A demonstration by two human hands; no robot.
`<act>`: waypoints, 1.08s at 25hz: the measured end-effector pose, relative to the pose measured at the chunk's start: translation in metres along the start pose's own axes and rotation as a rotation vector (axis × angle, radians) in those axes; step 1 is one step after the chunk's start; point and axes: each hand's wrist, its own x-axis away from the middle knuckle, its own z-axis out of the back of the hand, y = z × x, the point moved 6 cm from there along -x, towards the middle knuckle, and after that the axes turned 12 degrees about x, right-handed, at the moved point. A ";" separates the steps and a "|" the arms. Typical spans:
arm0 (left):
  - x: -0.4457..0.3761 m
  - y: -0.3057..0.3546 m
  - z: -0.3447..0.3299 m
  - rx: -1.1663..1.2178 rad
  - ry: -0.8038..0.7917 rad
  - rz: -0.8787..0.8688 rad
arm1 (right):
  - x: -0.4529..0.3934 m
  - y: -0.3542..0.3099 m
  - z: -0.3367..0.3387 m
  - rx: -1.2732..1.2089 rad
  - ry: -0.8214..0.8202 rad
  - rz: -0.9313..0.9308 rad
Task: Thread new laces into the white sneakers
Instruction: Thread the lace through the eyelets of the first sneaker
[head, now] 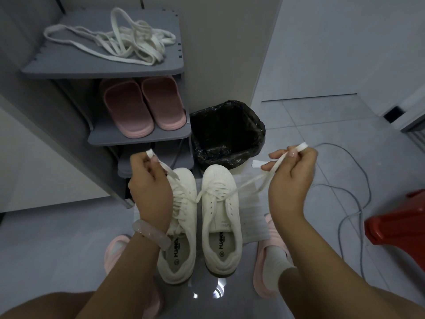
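**White lace ends held up over the right-hand sneaker**

Head view. White flat woven lace (243,184) runs out of the upper eyelets of the right sneaker (222,217) and splits toward both hands. Left hand (149,187), fingers curled, pinches one end; its stiff tip sticks up above the knuckles. Right hand (291,178) pinches the other end between thumb and fingers, tip also poking out (clear aglet, looks plastic). Lace is off the ground on both sides, mildly taut.

Both sneakers stand side by side on a pale ribbed sheet (253,217) on the glossy grey tile floor (322,125), toes away from the person. Left sneaker (178,229) is smooth white, perforated at the side, already laced. Insole print reads "HUANQ…" with a circled size mark, not legible.

A translucent pink bangle (150,233) sits on the left wrist.

Surroundings: grey matte shoe rack (103,70) with a tangle of off-white laces (119,40) on the top shelf, pink rubbery slides (142,104) below. Black crinkled bin liner (226,132) beside the rack. Grey cable (358,199) and a red plastic stool (400,222) at right.
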 end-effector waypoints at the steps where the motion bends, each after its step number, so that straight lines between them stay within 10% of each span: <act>1: 0.000 0.000 -0.002 -0.018 -0.015 0.004 | -0.004 0.004 -0.001 0.036 -0.023 -0.021; 6: 0.002 -0.022 -0.006 -0.152 -0.061 0.073 | 0.018 0.069 -0.041 0.987 -0.784 -0.087; 12: 0.066 -0.051 -0.074 -0.587 -1.037 -0.103 | 0.038 0.054 -0.070 0.802 -0.920 0.225; 17: 0.053 -0.054 -0.063 -0.495 -0.772 0.023 | 0.035 0.061 -0.070 0.890 -0.843 0.132; 27: 0.057 -0.054 -0.086 -0.845 -0.804 -0.208 | 0.050 0.048 -0.086 1.191 -0.853 0.397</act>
